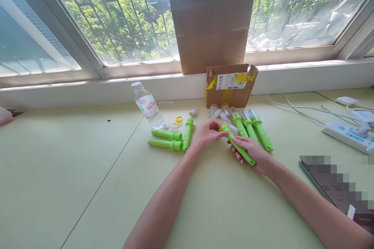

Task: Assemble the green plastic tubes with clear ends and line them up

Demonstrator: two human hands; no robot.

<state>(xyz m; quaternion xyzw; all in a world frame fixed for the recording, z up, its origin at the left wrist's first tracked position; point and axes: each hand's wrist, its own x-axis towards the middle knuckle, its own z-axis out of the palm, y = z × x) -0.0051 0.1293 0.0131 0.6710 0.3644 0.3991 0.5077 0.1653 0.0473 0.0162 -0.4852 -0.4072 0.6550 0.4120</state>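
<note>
My right hand is wrapped around a green plastic handle, which slants with its collar end up and to the left. At that end sits a yellow ring, pinched by the fingers of my left hand. To the left, two green handles with threaded ends lie side by side, and another green handle lies across their ends. Yellow rings rest behind these. Right of my hands are three green handles with clear caps. Clear caps and small white parts lie behind my hands.
A water bottle stands at the back left. An open cardboard box is against the sill wall. On the right lie a power strip, white cables and a phone. One small white part lies behind the handles.
</note>
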